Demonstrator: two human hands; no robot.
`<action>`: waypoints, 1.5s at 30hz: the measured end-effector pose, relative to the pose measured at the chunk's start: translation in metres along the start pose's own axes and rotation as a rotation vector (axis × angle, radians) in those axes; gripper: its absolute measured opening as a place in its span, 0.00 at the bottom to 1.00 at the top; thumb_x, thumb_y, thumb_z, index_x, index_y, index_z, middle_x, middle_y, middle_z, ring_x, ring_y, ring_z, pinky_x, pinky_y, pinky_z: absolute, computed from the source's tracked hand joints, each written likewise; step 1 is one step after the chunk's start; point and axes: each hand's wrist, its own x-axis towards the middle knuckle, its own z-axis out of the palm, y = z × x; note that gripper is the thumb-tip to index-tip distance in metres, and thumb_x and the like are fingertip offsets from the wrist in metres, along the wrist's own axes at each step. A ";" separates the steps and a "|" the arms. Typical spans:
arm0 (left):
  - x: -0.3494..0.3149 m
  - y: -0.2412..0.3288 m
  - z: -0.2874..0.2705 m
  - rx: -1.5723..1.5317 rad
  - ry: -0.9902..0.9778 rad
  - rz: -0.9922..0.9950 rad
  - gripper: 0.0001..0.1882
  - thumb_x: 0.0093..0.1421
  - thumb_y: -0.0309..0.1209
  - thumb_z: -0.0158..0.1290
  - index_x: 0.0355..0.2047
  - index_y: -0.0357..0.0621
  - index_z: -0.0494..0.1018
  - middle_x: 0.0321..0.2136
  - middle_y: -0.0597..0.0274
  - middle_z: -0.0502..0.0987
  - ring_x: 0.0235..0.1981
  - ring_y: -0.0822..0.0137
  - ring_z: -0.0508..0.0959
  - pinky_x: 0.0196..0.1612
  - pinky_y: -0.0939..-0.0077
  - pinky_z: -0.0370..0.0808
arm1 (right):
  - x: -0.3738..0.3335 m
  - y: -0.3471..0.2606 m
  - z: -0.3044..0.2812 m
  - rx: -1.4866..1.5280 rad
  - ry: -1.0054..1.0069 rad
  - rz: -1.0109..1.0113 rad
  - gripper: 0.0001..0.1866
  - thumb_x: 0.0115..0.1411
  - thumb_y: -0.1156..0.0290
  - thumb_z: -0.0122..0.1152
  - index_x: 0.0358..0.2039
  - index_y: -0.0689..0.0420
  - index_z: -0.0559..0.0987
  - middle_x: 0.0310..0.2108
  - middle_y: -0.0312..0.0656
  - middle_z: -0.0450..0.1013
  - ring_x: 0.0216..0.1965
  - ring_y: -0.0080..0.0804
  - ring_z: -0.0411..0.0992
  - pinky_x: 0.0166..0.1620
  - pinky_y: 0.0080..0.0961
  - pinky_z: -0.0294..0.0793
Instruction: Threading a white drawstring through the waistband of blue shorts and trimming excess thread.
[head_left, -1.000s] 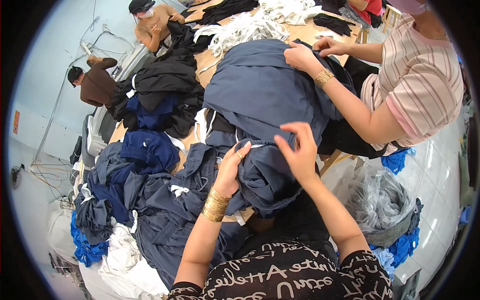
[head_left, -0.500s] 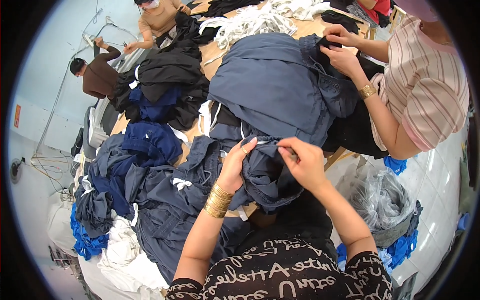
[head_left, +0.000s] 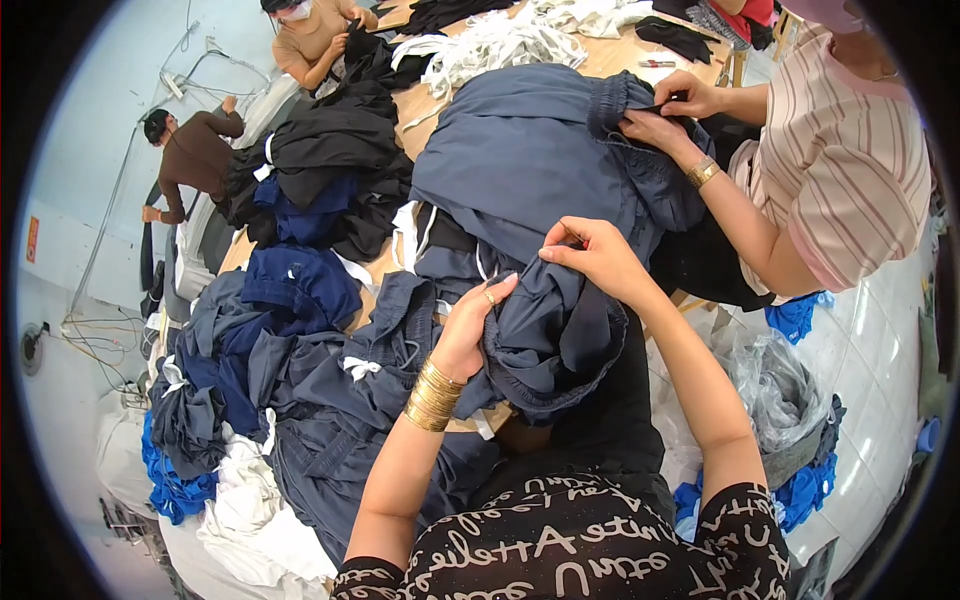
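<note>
Dark slate-blue trousers (head_left: pixel 550 345) with a gathered elastic waistband hang bunched between my hands at the near edge of the table. My left hand (head_left: pixel 472 325) closes on the waistband, thumb on top. Up and to the right, my right hand (head_left: pixel 597 258) pinches a fold of the same cloth between thumb and fingertips. The fabric is drawn up between the two hands. Beneath and to the left lie more slate-blue garments (head_left: pixel 330 380), one with a knotted white drawstring (head_left: pixel 361 368).
Across the table at right, a co-worker's hands (head_left: pixel 665 120) work on another slate-blue garment (head_left: pixel 530 150). Navy (head_left: pixel 295 280), black (head_left: pixel 340 150) and white (head_left: pixel 255 500) cloth heaps line the left side. A plastic-lined bin (head_left: pixel 775 400) stands on the floor at right.
My right hand has moved up and slightly left, lifting the cloth's edge. The white strip at the waistband no longer shows between my hands. My left hand stays nearly in place.
</note>
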 end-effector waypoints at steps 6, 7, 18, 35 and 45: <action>0.007 -0.007 -0.008 -0.020 0.026 0.042 0.13 0.59 0.31 0.47 0.41 0.37 0.72 0.39 0.61 0.76 0.40 0.72 0.75 0.45 0.80 0.69 | 0.004 0.008 0.000 0.203 -0.068 0.086 0.07 0.52 0.71 0.62 0.25 0.61 0.75 0.20 0.26 0.66 0.23 0.11 0.59 0.26 0.10 0.57; 0.008 -0.007 -0.007 -0.026 0.023 0.039 0.13 0.59 0.31 0.47 0.41 0.37 0.72 0.39 0.61 0.76 0.40 0.72 0.75 0.45 0.80 0.69 | 0.003 0.009 -0.001 0.230 -0.062 0.097 0.06 0.52 0.71 0.62 0.25 0.60 0.75 0.20 0.26 0.66 0.23 0.11 0.59 0.26 0.10 0.57; 0.003 -0.008 0.000 0.008 0.062 0.102 0.12 0.59 0.32 0.48 0.37 0.37 0.73 0.36 0.62 0.76 0.37 0.72 0.76 0.43 0.80 0.71 | -0.022 -0.012 0.002 0.054 0.119 -0.013 0.09 0.51 0.70 0.61 0.27 0.62 0.76 0.19 0.32 0.69 0.21 0.16 0.61 0.27 0.15 0.62; 0.003 -0.014 0.007 0.056 0.103 0.195 0.13 0.58 0.33 0.50 0.40 0.38 0.71 0.37 0.65 0.75 0.39 0.75 0.73 0.43 0.82 0.67 | -0.038 -0.008 0.011 0.138 0.227 0.005 0.07 0.51 0.71 0.62 0.25 0.61 0.75 0.22 0.30 0.67 0.22 0.13 0.59 0.27 0.13 0.59; 0.008 -0.023 0.004 0.036 0.110 0.216 0.13 0.59 0.32 0.49 0.42 0.38 0.70 0.39 0.65 0.74 0.40 0.74 0.72 0.46 0.82 0.66 | -0.056 -0.012 0.019 0.162 0.323 0.065 0.06 0.53 0.73 0.60 0.28 0.62 0.74 0.21 0.28 0.68 0.23 0.11 0.60 0.27 0.10 0.60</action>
